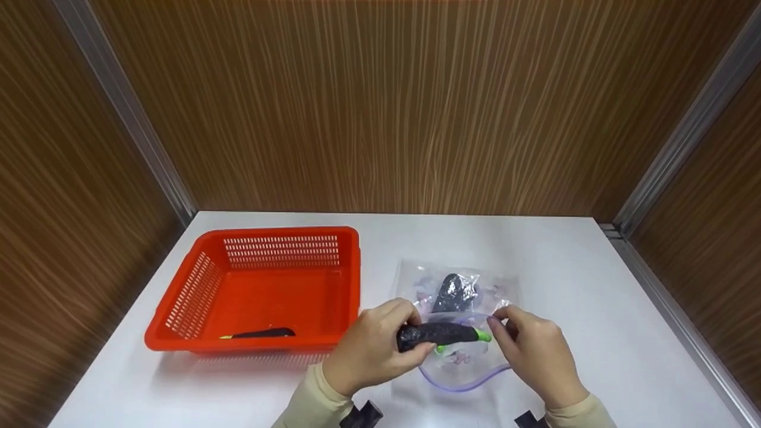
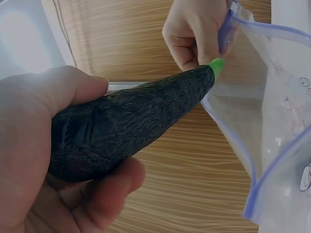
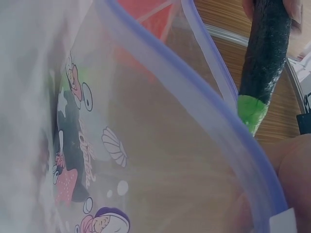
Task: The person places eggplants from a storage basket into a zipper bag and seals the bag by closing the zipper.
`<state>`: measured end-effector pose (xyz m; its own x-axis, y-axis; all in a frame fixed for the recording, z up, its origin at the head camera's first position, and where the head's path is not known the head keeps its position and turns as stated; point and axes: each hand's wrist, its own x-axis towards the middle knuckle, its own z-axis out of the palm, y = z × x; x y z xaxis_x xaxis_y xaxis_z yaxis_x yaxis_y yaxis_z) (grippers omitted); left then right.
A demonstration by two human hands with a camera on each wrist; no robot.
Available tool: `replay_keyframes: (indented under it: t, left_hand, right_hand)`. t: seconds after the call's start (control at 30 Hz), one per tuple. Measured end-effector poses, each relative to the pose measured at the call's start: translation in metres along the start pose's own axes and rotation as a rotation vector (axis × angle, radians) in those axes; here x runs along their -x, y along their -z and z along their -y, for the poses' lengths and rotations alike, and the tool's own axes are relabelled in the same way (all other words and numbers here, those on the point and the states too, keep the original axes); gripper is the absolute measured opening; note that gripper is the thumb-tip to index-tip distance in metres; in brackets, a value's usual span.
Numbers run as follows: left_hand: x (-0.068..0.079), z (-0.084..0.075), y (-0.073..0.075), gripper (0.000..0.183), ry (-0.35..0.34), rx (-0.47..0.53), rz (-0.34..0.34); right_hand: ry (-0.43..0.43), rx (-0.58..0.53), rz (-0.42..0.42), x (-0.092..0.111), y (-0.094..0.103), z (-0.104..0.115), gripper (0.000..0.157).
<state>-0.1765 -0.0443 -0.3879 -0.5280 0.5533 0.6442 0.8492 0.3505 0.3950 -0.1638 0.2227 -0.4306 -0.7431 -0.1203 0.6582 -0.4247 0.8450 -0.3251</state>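
My left hand [image 1: 380, 351] grips a dark, wrinkled eggplant [image 1: 443, 334] by its thick end, thumb on one side and fingers on the other. Its bright green stem tip [image 2: 216, 67] points right, toward my right hand [image 1: 535, 353], above the bag's mouth. That hand pinches the purple zip rim of a clear printed zip bag [image 1: 469, 386], and the mouth gapes open. Inside the bag lies another dark eggplant [image 1: 450, 294], partly covered by the held one. Cartoon prints and a shell [image 3: 114, 146] show on the bag's wall in the right wrist view.
A red plastic basket [image 1: 355, 267] with slotted walls stands on the left of the white table [image 1: 571, 267]. One more eggplant [image 1: 261, 333] lies in it against the near wall, partly hidden by the rim. Wood-grain panels [image 1: 392, 107] enclose the back and sides.
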Motion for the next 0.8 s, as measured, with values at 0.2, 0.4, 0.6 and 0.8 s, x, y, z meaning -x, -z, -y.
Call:
replay_keyframes:
  t: [0.2, 0.4, 0.6, 0.8]
  left_hand:
    - [0.0, -0.003, -0.008, 0.023, -0.016, -0.076, 0.034]
    - [0.001, -0.005, -0.021, 0.018, -0.051, -0.138, 0.071]
    - [0.005, -0.003, -0.037, 0.018, -0.07, -0.203, 0.103]
    - [0.007, -0.002, -0.042, 0.025, -0.04, -0.212, 0.151]
  right_hand:
    - [0.034, 0.0, -0.023, 0.001, 0.001, 0.002, 0.013]
    - [0.063, -0.003, -0.029, 0.001, 0.0, 0.004, 0.012]
    - [0.059, -0.006, -0.018, 0.001, 0.0, 0.005, 0.012]
    - [0.059, -0.007, -0.009, 0.002, 0.001, 0.005, 0.011]
